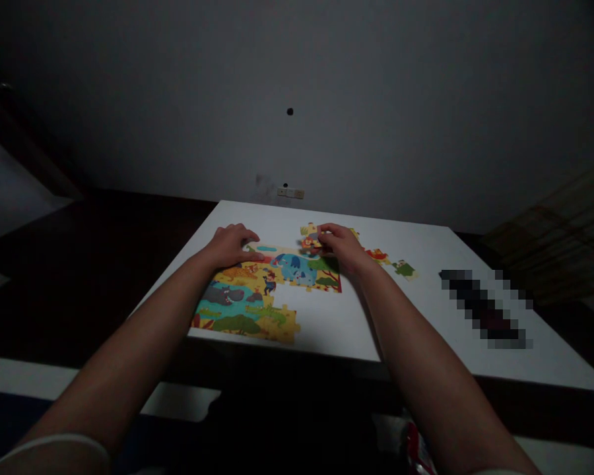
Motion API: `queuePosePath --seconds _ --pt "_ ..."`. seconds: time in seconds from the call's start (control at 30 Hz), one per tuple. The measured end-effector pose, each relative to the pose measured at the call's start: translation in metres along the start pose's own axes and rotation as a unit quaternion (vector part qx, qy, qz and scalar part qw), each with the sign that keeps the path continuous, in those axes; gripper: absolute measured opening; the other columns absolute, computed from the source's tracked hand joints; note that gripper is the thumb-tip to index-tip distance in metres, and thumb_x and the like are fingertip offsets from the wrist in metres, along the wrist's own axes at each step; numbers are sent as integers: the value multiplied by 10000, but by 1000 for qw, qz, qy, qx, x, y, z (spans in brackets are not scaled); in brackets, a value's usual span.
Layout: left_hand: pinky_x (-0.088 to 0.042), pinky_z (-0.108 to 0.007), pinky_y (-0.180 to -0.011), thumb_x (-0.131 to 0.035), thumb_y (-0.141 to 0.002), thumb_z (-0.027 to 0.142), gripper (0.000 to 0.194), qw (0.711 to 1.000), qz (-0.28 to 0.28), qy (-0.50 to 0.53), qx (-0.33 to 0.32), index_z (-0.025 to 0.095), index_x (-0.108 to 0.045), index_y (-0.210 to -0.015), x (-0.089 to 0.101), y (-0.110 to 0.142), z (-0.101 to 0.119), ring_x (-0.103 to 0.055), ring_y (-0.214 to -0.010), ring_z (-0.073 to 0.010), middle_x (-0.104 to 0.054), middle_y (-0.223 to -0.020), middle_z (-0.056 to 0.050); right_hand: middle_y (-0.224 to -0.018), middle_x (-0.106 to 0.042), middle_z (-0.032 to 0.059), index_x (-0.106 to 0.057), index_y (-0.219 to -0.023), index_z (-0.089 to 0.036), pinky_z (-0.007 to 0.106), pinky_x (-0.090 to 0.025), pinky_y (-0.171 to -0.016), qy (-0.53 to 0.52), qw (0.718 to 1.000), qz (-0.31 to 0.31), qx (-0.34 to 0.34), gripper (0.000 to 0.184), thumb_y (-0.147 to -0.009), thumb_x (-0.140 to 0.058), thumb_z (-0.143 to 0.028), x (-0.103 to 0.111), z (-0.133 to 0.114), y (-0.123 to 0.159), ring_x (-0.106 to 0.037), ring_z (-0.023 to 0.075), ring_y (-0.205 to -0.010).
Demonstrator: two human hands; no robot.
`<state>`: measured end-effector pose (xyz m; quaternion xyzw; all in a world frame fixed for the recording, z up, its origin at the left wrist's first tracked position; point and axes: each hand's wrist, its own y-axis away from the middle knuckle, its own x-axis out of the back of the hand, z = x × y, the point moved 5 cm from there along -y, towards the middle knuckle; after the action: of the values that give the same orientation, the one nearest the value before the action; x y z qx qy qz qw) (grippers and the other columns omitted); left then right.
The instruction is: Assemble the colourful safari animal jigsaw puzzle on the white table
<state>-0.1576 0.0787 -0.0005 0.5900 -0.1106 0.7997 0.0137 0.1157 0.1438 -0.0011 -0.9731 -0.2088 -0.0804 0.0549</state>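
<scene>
A partly joined jigsaw puzzle with a hippo, elephants and other animals lies near the front left of the white table. A gap shows in its lower right, where bare table is visible. My left hand rests at the puzzle's upper left edge, thumb and fingers apart, holding nothing. Above the puzzle's top edge, my right hand pinches a puzzle piece with an orange and yellow picture. More loose pieces lie behind and beside that hand, among them a green one; some are partly covered by it.
A dark object, blurred into blocks, lies on the table's right side. The table's front edge runs close to my body. Behind the table stands a grey wall with a socket strip. Something red shows below the table edge.
</scene>
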Motion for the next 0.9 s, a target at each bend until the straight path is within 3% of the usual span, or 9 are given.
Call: queuePosePath --seconds 0.13,0.2,0.33,0.47,0.53,0.7,0.8,0.9 --pt "-308 -359 -832 -609 -684 736 640 1000 17 -13 3 247 -672 -1094 0 -2 -5 -503 -956 -263 -604 -1002 -86 -777 -657 13 -570 -1181 -264 272 -524 -590 -19 1000 4 8 412 -771 -598 -259 -1 0 1 -672 165 -660" --pt "-318 -348 -822 -624 -688 717 625 1000 24 -4 3 236 -675 -1084 -1 -2 -7 -501 -936 -251 -607 -1000 -85 -752 -655 10 -547 -1247 -270 279 -514 -590 -3 1000 6 24 462 -786 -575 -258 1 0 1 -659 165 -644" --pt "-353 -319 -785 -633 -690 688 573 999 26 21 7 245 -686 -1049 -2 -3 -7 -522 -901 -239 -621 -971 -76 -758 -665 30 -615 -1164 -249 292 -481 -612 113 990 51 72 360 -813 -536 -266 13 -3 1 -632 176 -667" --pt "-369 -310 -721 -616 -688 685 547 999 26 24 12 262 -696 -1025 -3 -4 -5 -552 -837 -238 -624 -901 -65 -867 -691 56 -631 -1145 -262 345 -461 -718 298 943 108 104 322 -842 -532 -306 25 -5 2 -618 210 -751" --pt "-370 -304 -700 -610 -687 689 560 999 27 27 15 248 -696 -1021 -4 -6 -6 -559 -825 -235 -629 -906 -62 -917 -692 58 -600 -1190 -267 354 -451 -757 341 925 126 109 347 -855 -517 -309 27 -3 1 -620 216 -790" --pt "-375 -287 -667 -611 -680 681 559 999 15 45 19 238 -702 -1010 -7 -10 -10 -567 -784 -226 -646 -876 -52 -863 -682 18 -508 -1190 -240 294 -455 -742 294 938 147 111 325 -875 -474 -308 17 2 -5 -631 171 -781" --pt "-389 -279 -668 -615 -672 682 569 998 4 55 21 242 -698 -1024 -9 -11 -12 -572 -783 -223 -654 -874 -49 -869 -672 10 -499 -1143 -230 256 -459 -705 266 946 135 127 272 -892 -468 -329 8 4 -10 -628 146 -757" --pt "-402 -279 -685 -615 -673 683 575 998 -1 62 14 243 -700 -1033 -10 -12 -13 -579 -799 -224 -660 -900 -46 -932 -674 29 -544 -1093 -226 261 -454 -732 308 936 104 132 217 -907 -466 -304 0 6 -11 -620 157 -814"
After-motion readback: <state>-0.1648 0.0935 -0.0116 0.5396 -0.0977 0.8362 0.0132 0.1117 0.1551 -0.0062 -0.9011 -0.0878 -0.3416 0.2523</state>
